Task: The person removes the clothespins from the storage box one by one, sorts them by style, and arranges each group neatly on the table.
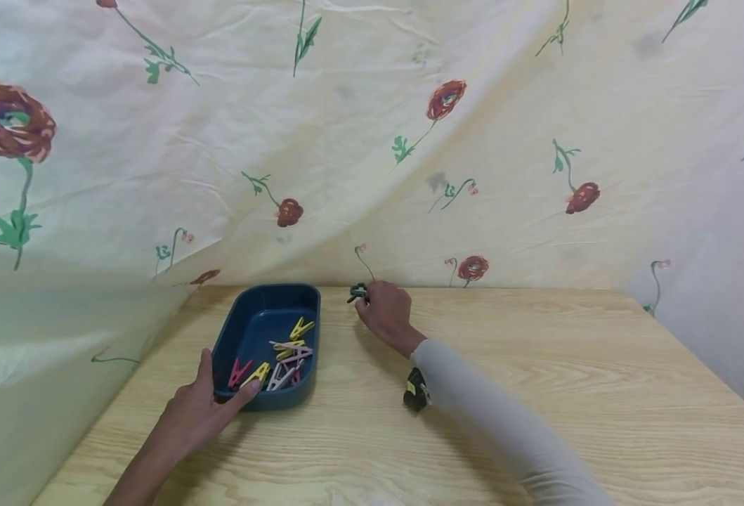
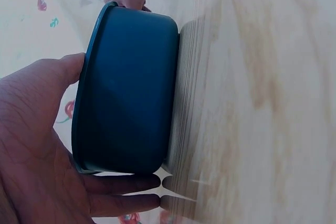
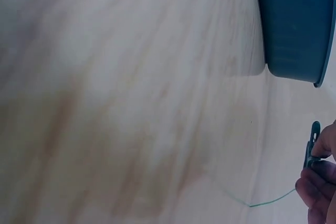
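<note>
A dark blue plastic bin (image 1: 264, 402) stands on the left of the table. Inside lie several clothespins, among them a yellow clothespin (image 1: 301, 327) and a red clothespin (image 1: 237, 372). My left hand (image 1: 188, 414) rests spread around the bin's near left corner, thumb at the rim and straight fingers along the outer side (image 2: 121, 183). Right of the bin's far end, my right hand (image 1: 387, 313) pinches a dark green clothespin (image 3: 313, 140) between thumb and fingers. Its end sticks out to the left of the hand (image 1: 357, 291).
The wooden table (image 1: 536, 351) reaches back to a hanging flowered cloth (image 1: 359, 176), which also drapes down the left side. A small black device (image 1: 416, 391) is worn at the right wrist, by the grey sleeve (image 1: 498, 422).
</note>
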The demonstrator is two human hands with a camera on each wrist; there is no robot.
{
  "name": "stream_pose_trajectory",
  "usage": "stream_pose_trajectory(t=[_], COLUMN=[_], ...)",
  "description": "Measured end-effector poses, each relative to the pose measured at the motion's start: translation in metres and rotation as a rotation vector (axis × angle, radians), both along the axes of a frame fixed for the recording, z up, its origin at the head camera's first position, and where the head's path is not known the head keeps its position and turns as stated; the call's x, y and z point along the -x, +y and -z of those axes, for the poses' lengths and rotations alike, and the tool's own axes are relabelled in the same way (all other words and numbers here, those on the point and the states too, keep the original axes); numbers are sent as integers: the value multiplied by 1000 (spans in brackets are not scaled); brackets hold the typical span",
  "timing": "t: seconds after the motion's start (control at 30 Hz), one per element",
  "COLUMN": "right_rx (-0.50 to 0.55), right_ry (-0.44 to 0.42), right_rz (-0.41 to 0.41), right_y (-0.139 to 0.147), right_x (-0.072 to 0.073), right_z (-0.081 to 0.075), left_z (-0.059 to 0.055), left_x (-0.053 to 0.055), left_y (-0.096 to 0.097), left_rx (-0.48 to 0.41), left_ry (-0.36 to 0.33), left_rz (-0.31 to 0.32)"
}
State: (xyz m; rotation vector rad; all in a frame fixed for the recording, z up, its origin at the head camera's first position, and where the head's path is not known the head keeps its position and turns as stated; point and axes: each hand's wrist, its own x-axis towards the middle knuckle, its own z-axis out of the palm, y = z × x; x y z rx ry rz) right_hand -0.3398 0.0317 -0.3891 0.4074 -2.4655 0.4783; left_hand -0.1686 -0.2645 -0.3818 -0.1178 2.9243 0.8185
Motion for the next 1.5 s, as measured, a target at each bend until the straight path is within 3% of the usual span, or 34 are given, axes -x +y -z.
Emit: stream_pose_trajectory(t=[0.4,0.87,1.2,1.5], right_rx=[-131,-148,-139,-152], right_ry=[-235,-340,-357,-383], right_rz=[71,115,137,180], right_y=[7,19,15,19], right_x=[1,5,3,5], right_z=[3,11,15,11], left_z=[1,3,-1,2], left_x=[0,-1,-1,2], left_y=[1,0,-5,-2], left_rx=[-6,-13,19,-3], left_ry=[-8,-14,-13,1], left_rz=[-3,16,12,20])
